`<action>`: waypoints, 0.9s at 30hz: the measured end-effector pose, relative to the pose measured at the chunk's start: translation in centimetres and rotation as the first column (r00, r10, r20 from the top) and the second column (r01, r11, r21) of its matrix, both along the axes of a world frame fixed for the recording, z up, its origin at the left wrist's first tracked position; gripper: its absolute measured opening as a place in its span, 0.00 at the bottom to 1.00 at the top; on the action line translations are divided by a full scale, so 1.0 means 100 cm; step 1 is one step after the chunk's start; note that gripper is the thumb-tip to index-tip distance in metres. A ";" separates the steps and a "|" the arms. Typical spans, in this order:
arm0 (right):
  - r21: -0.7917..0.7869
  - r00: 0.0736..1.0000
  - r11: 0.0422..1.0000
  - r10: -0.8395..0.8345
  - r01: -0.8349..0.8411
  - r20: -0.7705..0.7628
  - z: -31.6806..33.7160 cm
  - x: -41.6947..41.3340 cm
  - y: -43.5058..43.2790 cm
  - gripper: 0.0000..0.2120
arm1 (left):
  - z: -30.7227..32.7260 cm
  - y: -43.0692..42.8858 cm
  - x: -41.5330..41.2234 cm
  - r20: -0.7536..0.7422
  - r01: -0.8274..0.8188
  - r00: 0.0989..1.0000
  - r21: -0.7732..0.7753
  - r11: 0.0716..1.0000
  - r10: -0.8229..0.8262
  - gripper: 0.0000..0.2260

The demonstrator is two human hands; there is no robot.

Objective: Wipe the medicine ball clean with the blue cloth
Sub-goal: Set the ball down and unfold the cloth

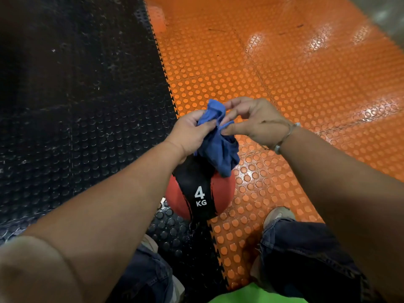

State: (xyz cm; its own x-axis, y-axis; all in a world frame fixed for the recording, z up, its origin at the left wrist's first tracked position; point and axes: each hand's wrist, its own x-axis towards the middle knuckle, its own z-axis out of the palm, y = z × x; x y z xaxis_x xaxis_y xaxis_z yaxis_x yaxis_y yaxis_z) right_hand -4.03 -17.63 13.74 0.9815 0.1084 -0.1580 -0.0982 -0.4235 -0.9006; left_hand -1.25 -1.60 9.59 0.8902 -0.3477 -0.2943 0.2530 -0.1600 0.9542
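Ball (200, 190) down on the floor, straddling the toothed seam between black mat (76, 95) and orange mat (284, 84), just ahead of the shoes (277, 215), red with a black band marked 4 KG turned upward. Cloth (218, 147) bunched in the air above it, shared between both hands: left hand (190, 132) gripping the wad with thumb laid across, right hand (253, 121) pinching a hem between thumb and a fingertip, remaining fingers loosely curled. Lower tail hanging toward the far top of the ball; touching or just clear, impossible to tell from this angle. Probable step in hand: sorting the cloth into a usable pad ahead of the first wipe. Shake out the bunch, then fold into a flat pad with one clean face outward. Tuck loose tails inside to avoid dragging them over the scuffed black mat. Brace the ball with the free hand against rolling on the studded floor under sideways pressure. Wipe from the top downward in overlapping passes, press firmly along the band's edges and round the printed figures, then turn the ball over to reach the underside, hidden against the floor. Refold to a fresh face at the first sign of soiling. No dirt discernible at this sharpness, so cover the whole surface.
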 end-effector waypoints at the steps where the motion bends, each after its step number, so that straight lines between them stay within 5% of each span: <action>1: -0.013 1.000 1.000 0.016 -0.016 -0.013 0.001 0.004 -0.002 0.10 | 0.005 -0.003 0.002 0.019 0.042 0.999 0.025 0.999 -0.043 0.08; 11: 0.164 0.976 0.972 -0.189 0.170 0.108 0.015 0.014 -0.022 0.07 | 0.017 -0.019 0.019 0.207 0.129 0.965 0.148 0.981 -0.159 0.08; 15: 0.353 0.953 0.909 -0.280 0.222 0.120 0.029 0.013 -0.028 0.08 | 0.008 -0.013 0.016 0.183 0.167 0.946 0.436 0.884 -0.269 0.06; 18: 0.478 0.964 0.840 -0.258 0.256 -0.063 0.036 0.014 -0.042 0.08 | 0.008 -0.013 0.012 0.077 0.076 0.992 0.257 0.964 -0.099 0.09; 23: 0.236 0.888 0.864 -0.392 0.445 -0.240 0.021 0.012 -0.071 0.11 | 0.013 -0.018 0.012 -0.104 -0.149 0.985 -0.099 0.984 0.139 0.11; 25: 0.242 0.814 0.779 -0.528 0.578 -0.242 0.014 0.013 -0.078 0.10 | 0.014 -0.018 0.014 -0.128 -0.218 0.971 -0.134 0.967 0.201 0.09; 27: 0.360 0.659 0.556 -0.680 0.749 -0.321 0.008 0.012 -0.087 0.10 | 0.011 -0.015 0.018 -0.149 -0.308 0.945 -0.112 0.945 0.291 0.08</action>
State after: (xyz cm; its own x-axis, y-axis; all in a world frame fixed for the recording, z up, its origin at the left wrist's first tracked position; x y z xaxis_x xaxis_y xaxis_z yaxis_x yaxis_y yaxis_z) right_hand -2.84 -26.31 14.50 0.7386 -0.5321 -0.4140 -0.3217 0.2616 -0.9100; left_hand 0.51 -3.08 10.70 0.9168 -0.1142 -0.3827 0.3915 0.0676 0.9177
